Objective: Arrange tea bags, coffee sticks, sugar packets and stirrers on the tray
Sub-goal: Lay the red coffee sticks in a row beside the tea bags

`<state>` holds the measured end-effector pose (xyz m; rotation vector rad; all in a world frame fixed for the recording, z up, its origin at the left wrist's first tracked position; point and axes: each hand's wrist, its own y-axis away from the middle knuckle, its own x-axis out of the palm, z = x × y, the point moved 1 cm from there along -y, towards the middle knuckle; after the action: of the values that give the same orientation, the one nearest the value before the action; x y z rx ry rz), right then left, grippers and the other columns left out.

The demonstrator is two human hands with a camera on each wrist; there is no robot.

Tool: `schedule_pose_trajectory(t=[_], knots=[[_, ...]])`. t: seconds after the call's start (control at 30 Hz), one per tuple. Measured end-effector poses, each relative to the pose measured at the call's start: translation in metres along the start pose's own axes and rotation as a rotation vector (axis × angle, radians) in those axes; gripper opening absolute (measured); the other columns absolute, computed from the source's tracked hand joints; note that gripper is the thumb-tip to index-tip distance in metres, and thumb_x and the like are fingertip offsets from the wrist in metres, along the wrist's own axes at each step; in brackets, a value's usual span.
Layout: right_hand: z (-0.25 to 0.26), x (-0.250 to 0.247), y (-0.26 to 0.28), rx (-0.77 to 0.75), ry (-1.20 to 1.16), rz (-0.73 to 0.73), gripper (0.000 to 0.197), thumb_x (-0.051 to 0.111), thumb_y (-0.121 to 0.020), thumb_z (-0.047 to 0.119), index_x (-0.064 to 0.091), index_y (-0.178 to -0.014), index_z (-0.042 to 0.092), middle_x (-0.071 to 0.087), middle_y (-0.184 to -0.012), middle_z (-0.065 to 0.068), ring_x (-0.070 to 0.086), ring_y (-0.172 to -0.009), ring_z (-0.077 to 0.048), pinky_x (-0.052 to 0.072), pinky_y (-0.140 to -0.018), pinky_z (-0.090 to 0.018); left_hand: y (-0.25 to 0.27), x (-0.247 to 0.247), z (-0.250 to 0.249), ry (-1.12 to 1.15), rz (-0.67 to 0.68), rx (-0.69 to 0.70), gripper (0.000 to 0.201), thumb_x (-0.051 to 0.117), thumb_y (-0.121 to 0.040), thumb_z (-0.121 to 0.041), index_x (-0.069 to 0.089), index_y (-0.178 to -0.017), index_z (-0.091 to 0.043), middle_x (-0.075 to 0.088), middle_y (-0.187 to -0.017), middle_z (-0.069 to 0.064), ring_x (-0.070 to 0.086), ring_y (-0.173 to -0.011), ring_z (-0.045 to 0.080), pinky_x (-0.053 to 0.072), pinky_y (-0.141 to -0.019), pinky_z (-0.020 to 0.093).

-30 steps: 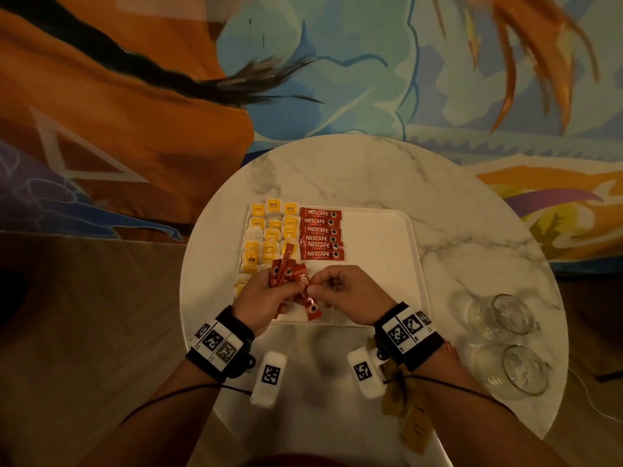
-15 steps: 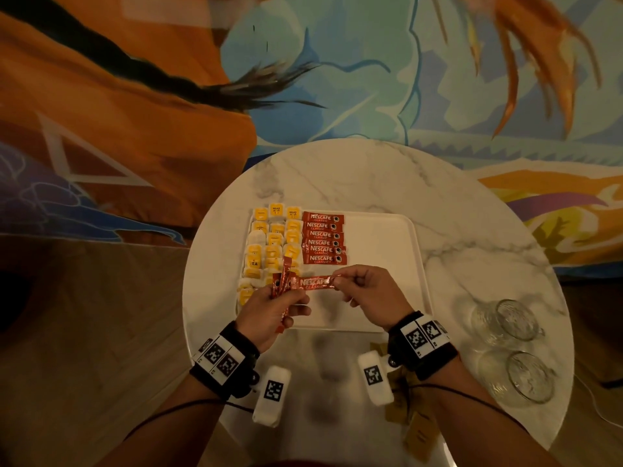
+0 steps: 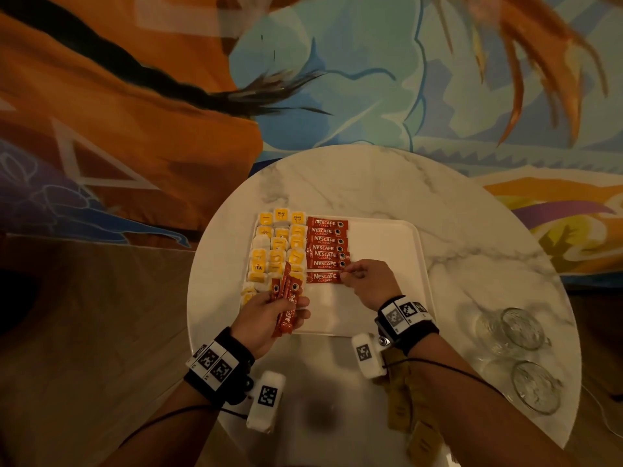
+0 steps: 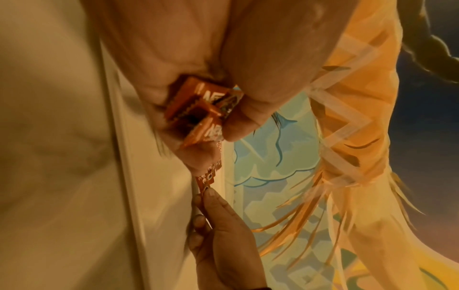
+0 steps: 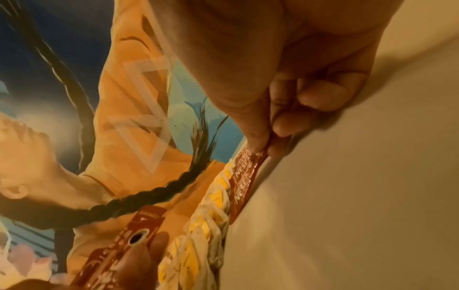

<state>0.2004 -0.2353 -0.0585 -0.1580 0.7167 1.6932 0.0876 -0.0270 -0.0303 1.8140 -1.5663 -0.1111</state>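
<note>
A white tray (image 3: 381,251) lies on the round marble table (image 3: 354,183). Yellow tea bags (image 3: 278,246) fill its left side, and a column of red coffee sticks (image 3: 326,243) lies beside them. My right hand (image 3: 365,281) pinches the right end of one coffee stick (image 3: 323,277) (image 5: 244,182), which lies flat just below the column. My left hand (image 3: 266,315) grips a bundle of several coffee sticks (image 3: 288,301) (image 4: 201,109) over the tray's near left corner, their ends pointing away from me.
Two clear glass mugs (image 3: 521,328) (image 3: 536,387) lie at the table's right edge. Brown packets (image 3: 401,402) sit on the table under my right forearm, near the front edge. The tray's right half (image 3: 387,281) is bare. A painted wall stands behind.
My right hand pulled one stick out of the bundle and carried it up and right to the bottom of the column. My left hand drew back slightly with the remaining sticks.
</note>
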Motion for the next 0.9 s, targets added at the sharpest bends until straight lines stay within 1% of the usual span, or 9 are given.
schedule_pose_trajectory(t=[0.1,0.23,0.37,0.53,0.67,0.73,0.8,0.83,0.9], knots=[[0.003,0.004,-0.002,-0.021,0.061,-0.025,0.010,0.078,-0.083,0.031,0.069,-0.084,0.029,0.075,-0.088,0.000,0.071,-0.086,-0.017,0.057,-0.085,-0.037,0.001,-0.001,0.001,-0.029,-0.002,0.008,0.025,0.053,-0.097,0.002,0.060,-0.121,0.006,0.072,-0.106,0.023,0.071,-0.090,0.035,0.059,-0.073,0.036],[0.005,0.005,-0.003,-0.029,0.161,-0.057,0.009,0.075,-0.085,0.035,0.068,-0.085,0.030,0.075,-0.091,0.002,0.069,-0.087,-0.015,0.057,-0.085,-0.036,0.004,0.000,0.000,-0.055,0.004,0.012,0.022,0.055,-0.098,-0.002,0.063,-0.118,0.001,0.073,-0.102,0.020,0.071,-0.084,0.031,0.060,-0.070,0.034],[0.006,0.004,-0.004,0.010,0.260,-0.078,0.016,0.071,-0.086,0.042,0.065,-0.090,0.027,0.070,-0.090,0.007,0.066,-0.084,-0.014,0.055,-0.079,-0.033,0.003,-0.001,0.000,-0.098,0.002,0.019,0.020,0.056,-0.098,-0.006,0.064,-0.117,-0.001,0.072,-0.098,0.018,0.070,-0.079,0.028,0.059,-0.066,0.031],[0.010,0.003,-0.002,0.061,0.263,-0.087,0.021,0.071,-0.085,0.045,0.058,-0.090,0.029,0.068,-0.092,0.006,0.066,-0.084,-0.015,0.056,-0.079,-0.035,0.000,-0.002,0.004,-0.126,-0.014,0.017,0.020,0.060,-0.096,-0.007,0.065,-0.114,0.000,0.071,-0.098,0.019,0.070,-0.077,0.028,0.058,-0.064,0.031],[0.016,-0.001,0.009,0.085,0.193,-0.105,0.030,0.069,-0.088,0.045,0.053,-0.103,0.024,0.058,-0.088,0.008,0.061,-0.081,-0.012,0.047,-0.068,-0.029,-0.001,-0.002,0.006,-0.151,-0.046,0.020,0.018,0.065,-0.093,-0.007,0.067,-0.110,-0.003,0.069,-0.100,0.021,0.069,-0.072,0.025,0.058,-0.062,0.030],[0.020,-0.004,0.014,0.043,0.143,-0.083,0.027,0.069,-0.088,0.043,0.055,-0.100,0.023,0.062,-0.087,0.007,0.062,-0.079,-0.011,0.044,-0.063,-0.026,-0.002,-0.003,0.006,-0.186,-0.048,0.036,0.019,0.067,-0.092,-0.009,0.068,-0.110,-0.003,0.069,-0.103,0.027,0.069,-0.070,0.023,0.057,-0.062,0.030],[0.025,-0.006,0.019,-0.034,0.069,-0.015,0.019,0.069,-0.090,0.040,0.062,-0.095,0.022,0.068,-0.085,0.004,0.065,-0.078,-0.012,0.048,-0.068,-0.026,-0.002,-0.003,0.006,-0.214,-0.048,0.056,0.022,0.069,-0.091,-0.012,0.068,-0.111,-0.003,0.068,-0.106,0.029,0.068,-0.069,0.021,0.056,-0.062,0.030],[0.029,-0.006,0.023,-0.072,0.020,0.036,0.017,0.068,-0.091,0.037,0.066,-0.093,0.021,0.070,-0.083,0.002,0.065,-0.075,-0.012,0.050,-0.069,-0.027,-0.002,-0.002,0.005,-0.227,-0.050,0.063,0.023,0.071,-0.090,-0.014,0.068,-0.111,-0.003,0.069,-0.104,0.029,0.068,-0.069,0.021,0.056,-0.062,0.030],[0.038,-0.007,0.032,-0.136,-0.055,0.151,0.018,0.067,-0.094,0.034,0.071,-0.094,0.017,0.071,-0.082,-0.002,0.063,-0.067,-0.010,0.051,-0.065,-0.026,-0.002,-0.001,0.004,-0.259,-0.055,0.074,0.023,0.072,-0.089,-0.015,0.069,-0.109,-0.004,0.070,-0.097,0.026,0.068,-0.070,0.021,0.056,-0.062,0.030]])
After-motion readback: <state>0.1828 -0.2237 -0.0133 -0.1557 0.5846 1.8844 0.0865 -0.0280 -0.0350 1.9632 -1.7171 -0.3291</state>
